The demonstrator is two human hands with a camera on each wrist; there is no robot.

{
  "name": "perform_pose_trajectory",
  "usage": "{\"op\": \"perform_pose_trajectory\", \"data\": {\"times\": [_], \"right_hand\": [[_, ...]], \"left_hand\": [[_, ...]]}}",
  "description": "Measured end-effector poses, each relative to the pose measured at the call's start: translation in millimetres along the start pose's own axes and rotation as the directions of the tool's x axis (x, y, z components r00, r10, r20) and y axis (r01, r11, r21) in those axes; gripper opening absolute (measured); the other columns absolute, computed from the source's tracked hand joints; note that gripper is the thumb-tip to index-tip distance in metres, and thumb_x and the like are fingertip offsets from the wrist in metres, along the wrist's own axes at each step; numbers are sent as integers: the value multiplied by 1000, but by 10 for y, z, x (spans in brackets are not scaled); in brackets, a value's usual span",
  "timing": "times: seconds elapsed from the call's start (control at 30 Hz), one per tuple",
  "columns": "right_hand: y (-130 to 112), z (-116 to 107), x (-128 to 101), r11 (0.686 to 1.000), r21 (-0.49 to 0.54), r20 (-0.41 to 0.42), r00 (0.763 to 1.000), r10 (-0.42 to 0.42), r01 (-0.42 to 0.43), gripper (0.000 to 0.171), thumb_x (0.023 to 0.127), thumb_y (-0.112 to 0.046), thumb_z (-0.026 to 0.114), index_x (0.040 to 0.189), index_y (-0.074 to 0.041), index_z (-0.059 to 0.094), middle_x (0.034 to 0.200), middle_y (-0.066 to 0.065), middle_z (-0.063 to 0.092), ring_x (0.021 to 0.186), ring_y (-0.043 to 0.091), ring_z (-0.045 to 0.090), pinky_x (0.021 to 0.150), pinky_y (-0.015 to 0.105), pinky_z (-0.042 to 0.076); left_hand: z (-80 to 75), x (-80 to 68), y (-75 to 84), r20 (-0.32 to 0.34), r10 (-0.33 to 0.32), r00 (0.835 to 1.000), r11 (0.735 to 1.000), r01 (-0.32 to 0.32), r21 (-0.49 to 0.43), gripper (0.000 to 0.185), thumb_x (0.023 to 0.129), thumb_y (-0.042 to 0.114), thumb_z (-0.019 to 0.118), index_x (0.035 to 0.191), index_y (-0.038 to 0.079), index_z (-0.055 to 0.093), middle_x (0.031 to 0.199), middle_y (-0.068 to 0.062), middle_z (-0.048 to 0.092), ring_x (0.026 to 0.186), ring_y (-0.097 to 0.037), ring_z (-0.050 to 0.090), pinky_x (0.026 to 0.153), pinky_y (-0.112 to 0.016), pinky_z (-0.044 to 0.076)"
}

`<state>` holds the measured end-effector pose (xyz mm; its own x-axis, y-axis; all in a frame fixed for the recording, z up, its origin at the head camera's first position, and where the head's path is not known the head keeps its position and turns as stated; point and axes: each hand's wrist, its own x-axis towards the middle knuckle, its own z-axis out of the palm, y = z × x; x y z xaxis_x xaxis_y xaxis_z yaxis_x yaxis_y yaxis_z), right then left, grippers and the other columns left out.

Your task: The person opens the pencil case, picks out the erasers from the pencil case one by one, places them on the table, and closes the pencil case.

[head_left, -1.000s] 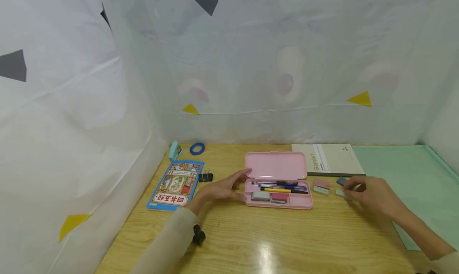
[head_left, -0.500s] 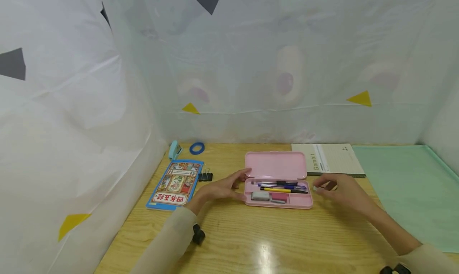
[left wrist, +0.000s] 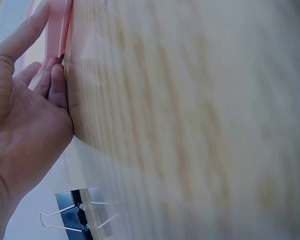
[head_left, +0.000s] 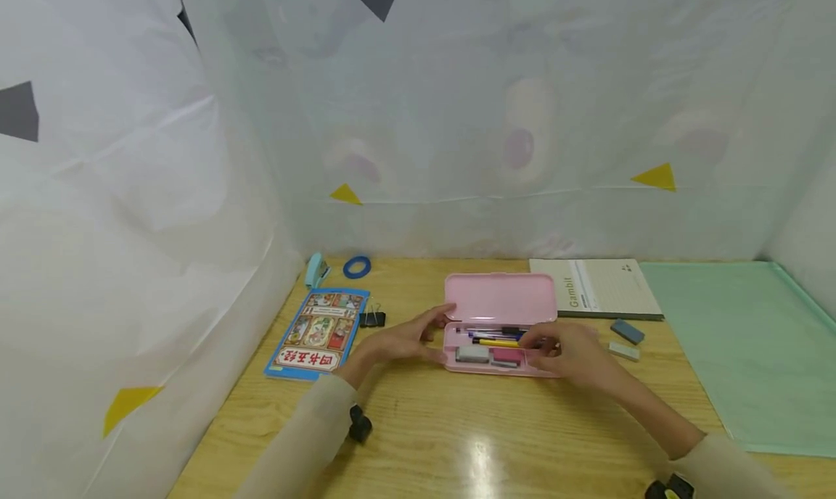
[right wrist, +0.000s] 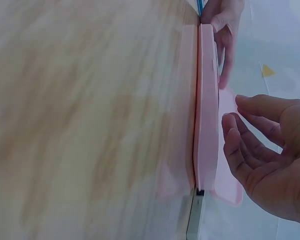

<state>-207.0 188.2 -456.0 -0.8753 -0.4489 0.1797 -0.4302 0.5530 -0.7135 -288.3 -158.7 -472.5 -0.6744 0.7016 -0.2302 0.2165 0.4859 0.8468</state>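
Note:
A pink pencil case lies with its lid laid back and several pens inside. A grey-white eraser and a pink eraser fill its front compartments. My left hand grips the case's left end, thumb at the front corner and fingers behind. Over the right-hand compartment is my right hand, fingers bent and pointing down. In the right wrist view its thumb and fingertips are close together just above the case wall; I cannot tell whether something small is between them.
Right of the case lie a blue-grey eraser and a whitish eraser. A notebook and a green mat are farther right. On the left are a booklet, a binder clip, a stapler and blue tape.
My right hand has moved left from the loose erasers to the case's right side, carrying a small whitish eraser half a second ago. The left hand stays at the case.

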Motion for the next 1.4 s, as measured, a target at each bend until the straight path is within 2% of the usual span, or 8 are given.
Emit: {"op": "perform_pose_trajectory", "data": {"times": [0.13,0.27,0.57,0.8,0.97,1.1,1.3,1.4], "right_hand": [[-24,84,66,1000,16,28,999,-21,21,21,90,-7,81,110,-11,76,103,3,72,82,10,60,69,26,51],[-51,142,119,1000,-9,38,999,12,-11,25,88,-4,82,110,-13,76,101,0,68,81,12,54,67,25,48],[-87,207,196,999,-41,24,999,-32,33,18,87,2,80,101,-9,76,95,1,69,73,8,53,62,24,47],[-109,212,186,1000,-22,24,1000,18,-17,24,81,6,78,100,-9,74,84,-1,64,73,11,54,61,26,47],[-124,143,137,996,-11,21,996,83,-83,24,82,0,79,100,-12,73,89,-1,65,80,15,57,67,28,50],[-64,35,63,995,-15,-6,995,95,-96,21,84,-4,81,100,-14,73,95,0,68,84,16,60,72,28,53],[79,-181,-99,991,-17,-74,988,134,-136,25,84,-2,78,106,-14,74,102,0,69,87,16,61,74,26,53],[155,-277,-181,991,-24,-90,987,132,-135,23,87,-4,78,107,-14,74,102,0,70,87,14,62,74,26,54]], "left_hand": [[-3,-4,1,7,4,1000,1000,-4,-10,96,96,26,78,166,36,15,157,-3,35,141,-19,36,119,-42,32],[-2,-3,9,6,7,1000,1000,-7,-6,96,96,26,78,167,35,14,157,-3,35,141,-18,37,118,-42,32],[-4,-21,25,-8,-13,1000,1000,13,4,96,95,26,79,166,36,16,156,-3,37,139,-19,39,118,-42,32],[-3,-17,20,-6,-4,1000,1000,4,3,95,95,26,79,166,35,16,154,-2,38,134,-18,41,116,-40,34],[0,-14,2,-7,-3,1000,1000,3,-1,95,95,27,79,166,37,16,155,-2,38,136,-18,40,117,-41,33],[-3,-13,-15,-1,9,1000,1000,-9,-2,95,96,28,78,166,37,15,157,-3,36,139,-19,38,118,-42,33],[-5,-16,-11,2,16,1000,1000,-16,5,95,96,29,78,166,37,15,157,-3,36,139,-19,39,117,-42,33],[-5,-19,-10,1,15,1000,1000,-15,12,95,95,29,78,166,37,15,156,-3,36,137,-19,39,117,-42,33]]}}
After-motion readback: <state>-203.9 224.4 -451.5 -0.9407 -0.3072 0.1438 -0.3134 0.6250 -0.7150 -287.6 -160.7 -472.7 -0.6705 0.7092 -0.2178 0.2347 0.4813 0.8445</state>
